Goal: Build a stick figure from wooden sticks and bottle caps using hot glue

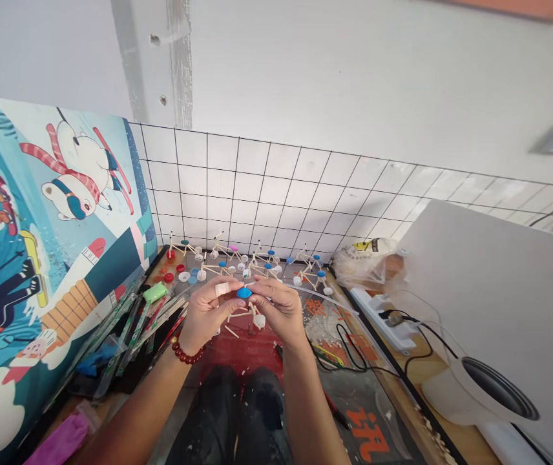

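Note:
My left hand, with a plaster on one finger and a red bead bracelet at the wrist, pinches a small blue lump that looks like modelling clay. From the other side my right hand grips the same lump between thumb and fingertips. Just under the hands, a small stick figure with a white cap is partly hidden. Beyond them stand several similar models made of thin wooden sticks, white caps and blue pieces, such as the blue-topped one on the right.
Rulers and loose sticks lie left, near a light green block and red caps. A black cable crosses the right side towards a power strip. A plastic bag and a white-and-black round device stand right.

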The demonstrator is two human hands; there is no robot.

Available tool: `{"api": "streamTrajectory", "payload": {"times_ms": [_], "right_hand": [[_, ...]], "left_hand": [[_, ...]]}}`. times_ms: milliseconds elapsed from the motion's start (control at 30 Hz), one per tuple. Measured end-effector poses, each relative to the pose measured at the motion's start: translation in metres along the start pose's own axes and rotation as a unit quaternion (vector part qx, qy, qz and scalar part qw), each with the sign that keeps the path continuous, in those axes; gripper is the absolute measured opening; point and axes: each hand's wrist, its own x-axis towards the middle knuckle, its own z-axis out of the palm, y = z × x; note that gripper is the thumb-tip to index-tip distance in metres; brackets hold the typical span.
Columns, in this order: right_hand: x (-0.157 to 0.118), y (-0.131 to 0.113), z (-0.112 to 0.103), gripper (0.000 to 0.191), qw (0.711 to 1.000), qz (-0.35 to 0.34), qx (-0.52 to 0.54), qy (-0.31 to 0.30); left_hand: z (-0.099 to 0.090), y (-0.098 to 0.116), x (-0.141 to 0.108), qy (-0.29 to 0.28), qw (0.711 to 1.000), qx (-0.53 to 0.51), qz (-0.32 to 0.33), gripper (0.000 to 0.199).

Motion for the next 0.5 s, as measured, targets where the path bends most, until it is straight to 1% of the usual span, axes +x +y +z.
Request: {"api": "streamTrajectory", "payload": {"times_ms": [67, 167, 300, 433, 500], "right_hand": [[0.0004, -0.0001, 0.0000, 0.013, 1.000, 0.000, 0.012, -0.004], [0.0009, -0.0005, 0.0000, 0.011, 1.000, -0.001, 0.022, -0.007], [0.0011, -0.0007, -0.0005, 0.012, 1.000, 0.011, 0.020, -0.011], [0.0012, -0.0005, -0.0017, 0.018, 1.000, 0.015, 0.026, 0.000], [0.0014, -0.0004, -0.0022, 0.015, 0.999, 0.011, 0.033, -0.001]], "left_hand": [[-0.0013, 0.0000, -0.0002, -0.008, 1.000, 0.019, 0.012, 0.023], [-0.0024, -0.0005, -0.0009, -0.009, 0.999, 0.039, 0.030, 0.019], [-0.0020, -0.0015, -0.0005, -0.013, 0.998, 0.038, 0.054, 0.019], [-0.0008, -0.0029, 0.0004, -0.010, 0.996, 0.041, 0.082, 0.022], [-0.0005, -0.0033, 0.0004, -0.009, 0.996, 0.041, 0.085, 0.023]]}}
